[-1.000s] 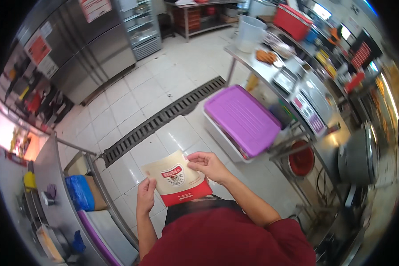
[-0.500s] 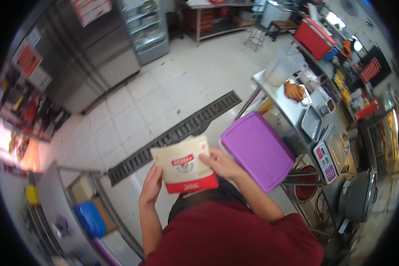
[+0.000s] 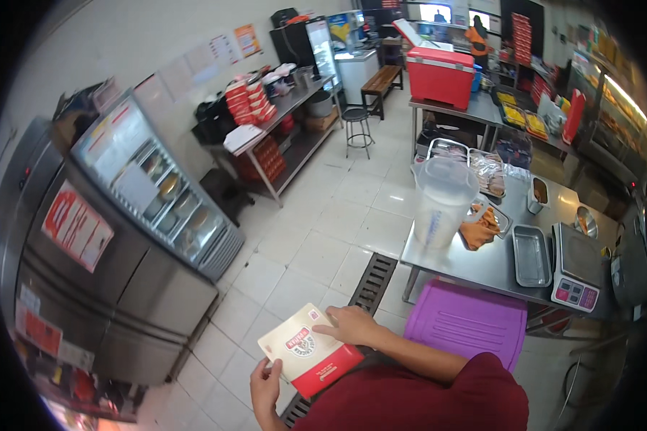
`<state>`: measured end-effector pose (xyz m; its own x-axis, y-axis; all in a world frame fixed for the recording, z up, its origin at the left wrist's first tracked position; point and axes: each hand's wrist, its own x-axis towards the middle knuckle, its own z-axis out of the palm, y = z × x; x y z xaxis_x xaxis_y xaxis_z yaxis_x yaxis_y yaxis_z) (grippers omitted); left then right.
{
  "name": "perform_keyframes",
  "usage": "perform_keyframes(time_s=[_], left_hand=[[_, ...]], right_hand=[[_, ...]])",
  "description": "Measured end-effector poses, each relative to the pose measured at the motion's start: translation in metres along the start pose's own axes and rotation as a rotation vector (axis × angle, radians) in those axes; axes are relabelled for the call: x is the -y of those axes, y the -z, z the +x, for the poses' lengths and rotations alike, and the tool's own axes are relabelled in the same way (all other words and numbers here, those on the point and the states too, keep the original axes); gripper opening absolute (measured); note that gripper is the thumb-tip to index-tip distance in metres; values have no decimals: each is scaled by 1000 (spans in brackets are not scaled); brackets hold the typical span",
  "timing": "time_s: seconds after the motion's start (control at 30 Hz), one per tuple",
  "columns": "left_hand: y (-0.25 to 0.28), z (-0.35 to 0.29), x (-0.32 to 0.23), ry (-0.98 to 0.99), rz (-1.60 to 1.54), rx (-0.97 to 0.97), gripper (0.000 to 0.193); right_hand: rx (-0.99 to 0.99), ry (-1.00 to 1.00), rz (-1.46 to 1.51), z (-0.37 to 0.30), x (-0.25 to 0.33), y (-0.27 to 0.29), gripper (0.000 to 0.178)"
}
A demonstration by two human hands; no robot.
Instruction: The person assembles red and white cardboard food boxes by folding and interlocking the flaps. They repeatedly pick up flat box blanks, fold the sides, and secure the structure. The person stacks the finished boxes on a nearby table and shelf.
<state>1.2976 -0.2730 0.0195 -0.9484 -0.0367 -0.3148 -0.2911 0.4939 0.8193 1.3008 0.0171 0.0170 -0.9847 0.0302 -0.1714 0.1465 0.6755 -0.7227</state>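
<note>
Between my two hands, in front of my body, is a cream-and-red paper food box (image 3: 310, 353) with a printed emblem on its upper face. My left hand (image 3: 267, 386) grips its lower left edge, thumb on the printed side. The fingers of my right hand (image 3: 354, 327) close over the upper right edge. It is tilted, with the cream part away from me and the red part nearest my shirt. Its underside is hidden.
To the right, a steel table (image 3: 453, 264) carries a plastic pitcher (image 3: 444, 197), a metal tray (image 3: 532, 255) and a scale (image 3: 579, 266). A purple lid (image 3: 467, 323) lies below it. Steel fridge doors (image 3: 115, 302) and a glass-door cooler (image 3: 158, 190) stand left; a stool (image 3: 358, 129) is ahead.
My view has swung up and to the right, bringing more of the room into sight. The box stays in both hands and now tilts more, lower in the picture.
</note>
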Motion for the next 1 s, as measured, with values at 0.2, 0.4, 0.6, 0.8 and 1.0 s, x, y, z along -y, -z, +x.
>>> perform_keyframes(time_s=[0.2, 0.4, 0.6, 0.8, 1.0], left_hand=[[-46, 144, -56, 135, -58, 460, 52], [-84, 290, -121, 197, 33, 659, 54], [-104, 463, -206, -45, 36, 621, 51], [-103, 607, -289, -23, 133, 784, 53], [-125, 718, -359, -84, 571, 856, 58]], right_hand=[[146, -219, -11, 105, -52, 50, 83], [192, -372, -3, 226, -86, 76, 91], [337, -529, 297, 371, -79, 144, 103], [313, -471, 159, 501, -61, 189, 100], [232, -517, 164, 623, -90, 191, 93]])
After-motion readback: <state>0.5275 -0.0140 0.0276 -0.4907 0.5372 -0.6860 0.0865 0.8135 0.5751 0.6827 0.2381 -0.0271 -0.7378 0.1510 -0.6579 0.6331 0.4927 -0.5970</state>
